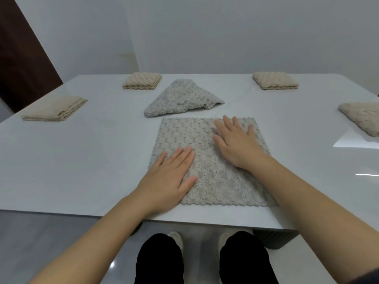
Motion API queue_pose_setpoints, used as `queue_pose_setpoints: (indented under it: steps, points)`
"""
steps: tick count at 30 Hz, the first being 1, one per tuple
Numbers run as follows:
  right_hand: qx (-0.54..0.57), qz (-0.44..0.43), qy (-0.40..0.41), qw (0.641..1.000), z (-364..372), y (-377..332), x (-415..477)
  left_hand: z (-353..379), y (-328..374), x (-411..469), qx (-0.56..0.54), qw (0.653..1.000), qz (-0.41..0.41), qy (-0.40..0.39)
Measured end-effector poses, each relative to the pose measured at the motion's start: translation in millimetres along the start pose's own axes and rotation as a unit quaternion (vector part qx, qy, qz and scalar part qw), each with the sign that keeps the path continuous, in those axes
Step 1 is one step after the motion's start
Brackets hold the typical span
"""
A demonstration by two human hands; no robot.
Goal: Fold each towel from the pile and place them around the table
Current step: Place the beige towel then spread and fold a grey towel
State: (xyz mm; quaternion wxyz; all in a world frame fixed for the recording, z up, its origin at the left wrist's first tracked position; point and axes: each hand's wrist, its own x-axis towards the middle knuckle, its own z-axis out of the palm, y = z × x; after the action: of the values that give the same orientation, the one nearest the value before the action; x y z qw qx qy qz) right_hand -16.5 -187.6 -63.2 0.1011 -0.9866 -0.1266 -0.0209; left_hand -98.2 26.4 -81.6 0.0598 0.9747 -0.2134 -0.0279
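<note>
While the grey towel (207, 160) lies flat at the table's (82, 160) near edge, left hand (171, 177) & right hand (235, 144) press it, fingers spread: smooth outward, align corners before folding; crumpled towel (182, 98) waits behind.

You're in a plain room of a home. The glossy white counter (71, 165), bare walls (225, 33) and dark door (18, 64) show it.
</note>
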Motion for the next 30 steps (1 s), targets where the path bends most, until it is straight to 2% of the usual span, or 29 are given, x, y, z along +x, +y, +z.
queue_pose_setpoints:
  steps: [4, 7, 10, 17, 22, 24, 27, 30]
  points:
    - [0.003, -0.096, -0.067, 0.993, 3.1, -17.2, -61.4, -2.0, -2.7, -4.0, -0.005, 1.000, 0.012, -0.002]
    - [-0.013, -0.112, -0.104, 0.988, 4.0, -1.1, -85.1, -4.4, -6.8, -13.2, 0.002, 1.000, 0.014, -0.024]
    - [-0.019, -0.106, -0.092, 0.990, -1.2, 17.1, -97.6, -4.0, -12.4, -25.3, 0.006, 1.000, 0.014, -0.017]
    - [-0.047, -0.199, -0.104, 0.973, -5.3, 37.3, -137.6, -4.5, -22.4, -68.8, 0.029, 0.996, 0.080, -0.020]
    - [-0.044, -0.246, -0.071, 0.966, 2.4, 49.9, -152.6, 1.9, -33.9, -83.8, 0.046, 0.992, 0.116, 0.014]
    - [0.012, -0.259, -0.048, 0.965, 1.1, 54.3, -156.9, 3.1, -38.9, -88.1, 0.019, 0.990, 0.135, 0.030]
    - [0.117, -0.235, -0.038, 0.964, -8.0, 56.2, -164.8, 0.5, -42.5, -96.7, -0.102, 0.985, 0.129, 0.056]
    - [0.234, -0.188, -0.038, 0.953, -14.6, 56.3, -169.2, -7.3, -39.0, -103.4, -0.252, 0.959, 0.037, 0.120]
